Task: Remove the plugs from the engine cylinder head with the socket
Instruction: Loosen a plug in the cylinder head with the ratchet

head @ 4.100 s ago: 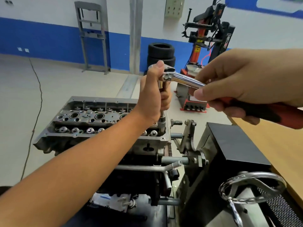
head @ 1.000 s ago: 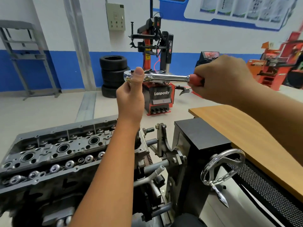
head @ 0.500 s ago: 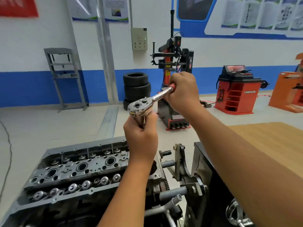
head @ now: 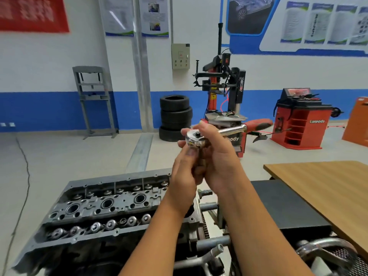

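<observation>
The grey engine cylinder head lies low on the left, with three open plug wells along its middle. Above its right end I hold a chrome ratchet wrench; its red handle sticks out free to the right. My left hand grips the socket shaft just under the ratchet head, thumb up against it. My right hand curls round the ratchet's head and neck. The socket itself and any plug are hidden between my hands.
A black engine-stand box and its chrome handwheel sit to the right of the head. A wooden table lies further right. Stacked tyres, a tyre changer and a red balancer stand at the back wall.
My right hand left the red handle and slid up to the ratchet head, meeting my left hand. The handle swung round to point right. My view has tilted up.
</observation>
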A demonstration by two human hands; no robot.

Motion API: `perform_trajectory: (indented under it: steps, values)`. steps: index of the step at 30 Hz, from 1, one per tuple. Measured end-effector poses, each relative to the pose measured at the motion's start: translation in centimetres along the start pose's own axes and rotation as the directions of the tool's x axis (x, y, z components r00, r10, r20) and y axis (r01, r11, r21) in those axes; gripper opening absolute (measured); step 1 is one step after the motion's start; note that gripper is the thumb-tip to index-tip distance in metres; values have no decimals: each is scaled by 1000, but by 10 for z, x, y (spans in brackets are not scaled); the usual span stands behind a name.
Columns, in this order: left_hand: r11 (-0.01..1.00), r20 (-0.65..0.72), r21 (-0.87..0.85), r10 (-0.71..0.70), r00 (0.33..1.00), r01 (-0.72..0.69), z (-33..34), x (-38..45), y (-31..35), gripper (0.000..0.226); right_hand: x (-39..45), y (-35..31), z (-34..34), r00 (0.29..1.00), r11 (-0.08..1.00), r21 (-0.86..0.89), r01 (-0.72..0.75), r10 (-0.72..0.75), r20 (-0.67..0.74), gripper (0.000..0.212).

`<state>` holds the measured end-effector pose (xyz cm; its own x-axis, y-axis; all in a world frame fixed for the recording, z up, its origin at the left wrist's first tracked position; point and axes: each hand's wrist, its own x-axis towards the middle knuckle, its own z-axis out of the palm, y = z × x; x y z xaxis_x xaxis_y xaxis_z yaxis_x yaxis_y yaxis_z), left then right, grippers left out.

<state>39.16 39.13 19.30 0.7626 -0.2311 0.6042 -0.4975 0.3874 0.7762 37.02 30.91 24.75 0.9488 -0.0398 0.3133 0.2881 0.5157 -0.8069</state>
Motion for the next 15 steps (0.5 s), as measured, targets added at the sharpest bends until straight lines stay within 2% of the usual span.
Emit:
perform_trajectory:
  steps: [2,4,6,7,9,10,11,12,13,15]
  values:
    - [1000,6,14,18,1000,-19,0,-4,-1,45,-4,9,-8,996,996,40,80,-81,28,32]
    - [998,7,-31,46,999,-46,-1,-6,-4,52,-12,20,-9,964,964,19,265,-265,5,24]
    - [998,-21,19,52,998,-52,1,-4,-4,49,-15,29,-3,873,872,-108,478,-485,-52,16]
    - [995,-34,86,57,998,-54,2,-3,-6,42,-12,33,1,799,793,-230,564,-595,-90,14]
    - [972,-134,234,69,989,-36,1,-2,-4,28,-8,38,11,703,664,-419,619,-706,-80,12]
    - [969,-171,240,94,981,-51,-3,-4,-5,29,-4,38,14,715,648,-432,627,-699,-11,10]
    - [985,-173,159,93,981,-65,-7,-7,-3,32,0,36,15,771,690,-392,608,-631,85,6]
    - [995,-160,63,89,983,-80,-10,-11,-2,38,4,30,15,844,787,-306,536,-500,193,2]
    - [996,-159,3,90,983,-91,-12,-15,0,41,9,24,12,894,887,-210,412,-350,279,7]
    - [997,-173,-4,78,982,-80,-13,-17,1,35,18,10,6,914,991,-59,124,-91,395,18]
